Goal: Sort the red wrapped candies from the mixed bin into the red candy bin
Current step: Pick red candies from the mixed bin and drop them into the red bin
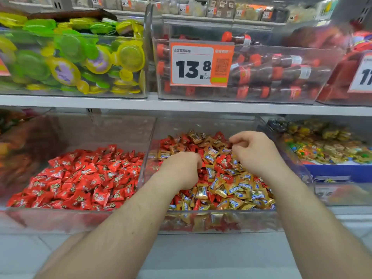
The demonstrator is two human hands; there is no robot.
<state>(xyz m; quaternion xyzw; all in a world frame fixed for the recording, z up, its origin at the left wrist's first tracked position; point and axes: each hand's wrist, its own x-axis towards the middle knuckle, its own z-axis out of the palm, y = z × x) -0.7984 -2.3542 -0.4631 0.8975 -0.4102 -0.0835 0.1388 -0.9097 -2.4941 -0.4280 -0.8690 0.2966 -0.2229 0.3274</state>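
Both hands are down in the clear plastic mixed bin (211, 222), left hand (181, 170) and right hand (255, 152) curled, contents unclear; pinch only red wrapped candies (222, 160), skip gold wrapped candies (241, 186), drop into clear red candy bin (66, 218) just left.

Both bare hands — left (181, 168), right (255, 152) — forward, fingers curled downward.

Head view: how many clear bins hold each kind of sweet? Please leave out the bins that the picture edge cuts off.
Red candy bin, red wrapped candies only: 1
Mixed bin, red and gold wrapped candies: 1
Cola-bottle sweets bin: 1
Total: 3
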